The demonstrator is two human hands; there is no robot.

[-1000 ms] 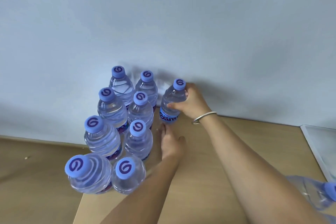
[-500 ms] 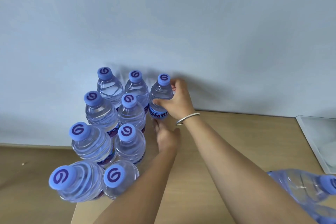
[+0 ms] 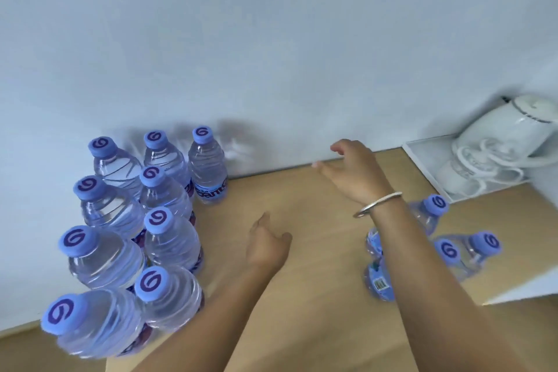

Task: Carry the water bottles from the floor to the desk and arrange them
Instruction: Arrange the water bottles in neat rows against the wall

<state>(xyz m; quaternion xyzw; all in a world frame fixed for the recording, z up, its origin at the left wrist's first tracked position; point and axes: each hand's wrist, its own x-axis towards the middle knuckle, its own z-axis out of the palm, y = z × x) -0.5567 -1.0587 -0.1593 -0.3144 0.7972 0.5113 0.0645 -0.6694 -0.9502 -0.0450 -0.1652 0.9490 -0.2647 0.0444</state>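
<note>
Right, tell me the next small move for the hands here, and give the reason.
Probably swing the right hand, open and empty above the desk, to the loose bottles lying at the right and grip one. The upright group has a third column of just one bottle by the wall, with bare desk in front.

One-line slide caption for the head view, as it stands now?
Both open hands, left hand and right hand, hover over the wooden desk beside nine upright clear plastic blue-capped water bottles.
</note>
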